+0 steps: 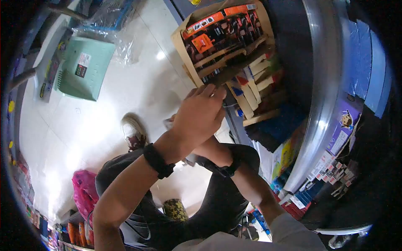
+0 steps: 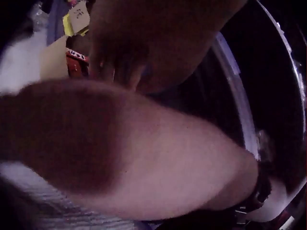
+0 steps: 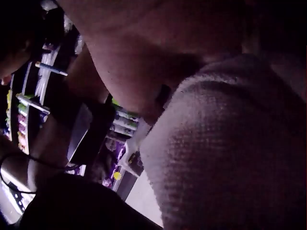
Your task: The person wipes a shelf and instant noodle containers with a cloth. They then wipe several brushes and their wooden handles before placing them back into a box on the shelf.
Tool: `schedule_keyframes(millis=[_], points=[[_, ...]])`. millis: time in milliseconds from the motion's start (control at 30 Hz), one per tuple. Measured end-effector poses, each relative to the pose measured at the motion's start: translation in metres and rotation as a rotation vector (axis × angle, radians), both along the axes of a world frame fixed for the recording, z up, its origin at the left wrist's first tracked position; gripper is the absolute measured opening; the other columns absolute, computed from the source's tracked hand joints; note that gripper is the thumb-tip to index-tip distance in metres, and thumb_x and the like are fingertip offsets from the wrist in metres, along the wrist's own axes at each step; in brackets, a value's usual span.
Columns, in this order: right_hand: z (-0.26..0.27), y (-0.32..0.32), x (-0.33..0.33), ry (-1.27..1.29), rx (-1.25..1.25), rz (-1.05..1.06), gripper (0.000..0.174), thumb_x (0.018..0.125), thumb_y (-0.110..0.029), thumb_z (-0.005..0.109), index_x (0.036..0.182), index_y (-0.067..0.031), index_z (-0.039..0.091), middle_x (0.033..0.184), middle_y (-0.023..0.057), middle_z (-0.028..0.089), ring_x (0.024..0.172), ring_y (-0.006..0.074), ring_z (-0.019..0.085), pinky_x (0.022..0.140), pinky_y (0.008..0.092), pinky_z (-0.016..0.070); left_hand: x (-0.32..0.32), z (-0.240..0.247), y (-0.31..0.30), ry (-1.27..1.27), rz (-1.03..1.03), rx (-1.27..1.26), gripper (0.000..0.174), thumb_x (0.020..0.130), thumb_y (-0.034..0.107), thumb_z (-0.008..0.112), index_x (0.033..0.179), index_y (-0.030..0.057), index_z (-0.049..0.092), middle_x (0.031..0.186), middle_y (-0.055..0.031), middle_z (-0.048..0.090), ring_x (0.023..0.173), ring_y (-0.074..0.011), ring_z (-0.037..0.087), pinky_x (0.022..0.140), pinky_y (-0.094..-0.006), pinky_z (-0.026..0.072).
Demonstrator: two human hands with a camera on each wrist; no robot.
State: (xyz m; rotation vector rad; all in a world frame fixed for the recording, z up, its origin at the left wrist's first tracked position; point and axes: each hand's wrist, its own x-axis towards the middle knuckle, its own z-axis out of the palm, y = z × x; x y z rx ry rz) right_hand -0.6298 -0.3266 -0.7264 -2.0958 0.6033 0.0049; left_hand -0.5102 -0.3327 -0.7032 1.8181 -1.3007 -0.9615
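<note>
In the head view my left hand (image 1: 196, 113) is in front of my lap, crossed over my right hand (image 1: 211, 149). The left fingers are bent near the box edge, and their palm side is hidden. Most of the right hand lies behind the left, so I cannot tell what either holds. Dark bands circle both wrists. Close beyond the left fingers stands an open cardboard box (image 1: 184, 48) of black-and-orange packages (image 1: 220, 31). Beside it are several wooden-handled items (image 1: 249, 90). In the right wrist view, ribbed grey fabric (image 3: 206, 148) fills much of the frame.
A pale green dustpan (image 1: 94, 69) lies on the shiny tiled floor (image 1: 150, 75) at the left. A pink bag (image 1: 83, 188) sits beside my knee. At the right a curved metal shelf edge (image 1: 324, 92) runs past blue packages (image 1: 362, 62) and a purple box (image 1: 341, 125).
</note>
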Motion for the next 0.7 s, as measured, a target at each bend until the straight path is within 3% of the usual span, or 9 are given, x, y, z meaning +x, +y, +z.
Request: schedule_keyframes(millis=[67, 267, 333, 367, 433, 500, 567, 633, 700], points=[[-0.013, 0.000, 0.011, 0.003, -0.063, 0.074, 0.047, 0.085, -0.015, 0.063, 0.126, -0.0024, 0.045, 0.111, 0.0199, 0.056, 0.104, 0.0344, 0.056, 0.081, 0.0440, 0.0473, 0.006, -0.002, -0.010, -0.047, -0.051, -0.030, 0.031, 0.078, 0.013, 0.060, 0.105, 0.0005, 0.055, 0.099, -0.0169, 0.057, 0.098, -0.0335, 0.058, 0.086, -0.0409, 0.0481], [-0.033, -0.011, 0.006, -0.012, -0.189, 0.077, 0.047, 0.086, -0.014, 0.064, 0.128, -0.0029, 0.045, 0.112, 0.0176, 0.058, 0.107, 0.0293, 0.056, 0.085, 0.0411, 0.0453, 0.001, -0.053, -0.037, -0.365, -0.172, -0.149, 0.037, 0.077, 0.014, 0.062, 0.110, -0.0001, 0.054, 0.102, -0.0169, 0.057, 0.103, -0.0318, 0.056, 0.087, -0.0394, 0.0489], [-0.018, -0.016, -0.010, 0.084, -0.165, 0.170, 0.047, 0.085, -0.017, 0.065, 0.126, -0.0029, 0.047, 0.097, 0.0171, 0.060, 0.088, 0.0336, 0.060, 0.071, 0.0441, 0.0462, 0.004, -0.064, -0.050, -0.376, -0.184, -0.164, 0.037, 0.077, 0.015, 0.063, 0.110, -0.0006, 0.054, 0.101, -0.0174, 0.057, 0.102, -0.0317, 0.056, 0.086, -0.0390, 0.0495], [-0.008, -0.020, -0.012, 0.065, -0.182, 0.147, 0.047, 0.085, -0.017, 0.065, 0.126, -0.0029, 0.047, 0.097, 0.0171, 0.060, 0.088, 0.0336, 0.060, 0.071, 0.0441, 0.0462, 0.006, -0.069, -0.057, -0.376, -0.181, -0.160, 0.038, 0.077, 0.016, 0.064, 0.109, -0.0011, 0.054, 0.101, -0.0179, 0.057, 0.101, -0.0316, 0.057, 0.085, -0.0385, 0.0501], [0.014, -0.025, -0.017, 0.027, -0.151, 0.115, 0.041, 0.085, -0.018, 0.065, 0.120, -0.0019, 0.052, 0.084, 0.0152, 0.060, 0.074, 0.0342, 0.059, 0.061, 0.0433, 0.0448, 0.004, -0.077, -0.067, -0.445, -0.217, -0.197, 0.039, 0.077, 0.015, 0.064, 0.110, -0.0017, 0.051, 0.100, -0.0181, 0.057, 0.100, -0.0321, 0.057, 0.083, -0.0384, 0.0514], [0.025, -0.023, -0.029, 0.035, -0.193, 0.060, 0.041, 0.085, -0.020, 0.065, 0.120, -0.0013, 0.053, 0.085, 0.0153, 0.060, 0.076, 0.0345, 0.060, 0.063, 0.0426, 0.0462, 0.000, -0.077, -0.078, -0.495, -0.260, -0.239, 0.041, 0.077, 0.015, 0.065, 0.111, -0.0024, 0.049, 0.099, -0.0183, 0.057, 0.098, -0.0327, 0.058, 0.080, -0.0383, 0.0527], [0.038, -0.023, -0.035, 0.054, -0.226, 0.000, 0.041, 0.085, -0.021, 0.064, 0.119, -0.0008, 0.053, 0.087, 0.0154, 0.061, 0.078, 0.0348, 0.060, 0.065, 0.0419, 0.0476, -0.002, -0.076, -0.090, -0.558, -0.386, 0.032, 0.045, 0.078, 0.010, 0.065, 0.114, -0.0036, 0.043, 0.099, -0.0194, 0.057, 0.094, -0.0354, 0.061, 0.075, -0.0417, 0.0541], [0.058, -0.023, -0.039, 0.382, 0.008, -0.004, 0.039, 0.086, -0.024, 0.063, 0.117, -0.0007, 0.054, 0.095, 0.0142, 0.061, 0.084, 0.0340, 0.061, 0.071, 0.0418, 0.0500, 0.005, -0.098, -0.097, -0.452, -0.401, -0.082, 0.046, 0.077, 0.007, 0.064, 0.116, -0.0030, 0.041, 0.100, -0.0210, 0.058, 0.093, -0.0377, 0.061, 0.073, -0.0443, 0.0538], [0.077, -0.016, -0.049, 0.384, -0.004, -0.067, 0.039, 0.086, -0.025, 0.062, 0.116, -0.0010, 0.055, 0.098, 0.0141, 0.062, 0.086, 0.0339, 0.061, 0.074, 0.0411, 0.0506, 0.004, -0.097, -0.102, -0.340, -0.417, -0.192, 0.047, 0.077, 0.005, 0.063, 0.117, -0.0024, 0.039, 0.101, -0.0227, 0.058, 0.093, -0.0400, 0.061, 0.071, -0.0469, 0.0534]])
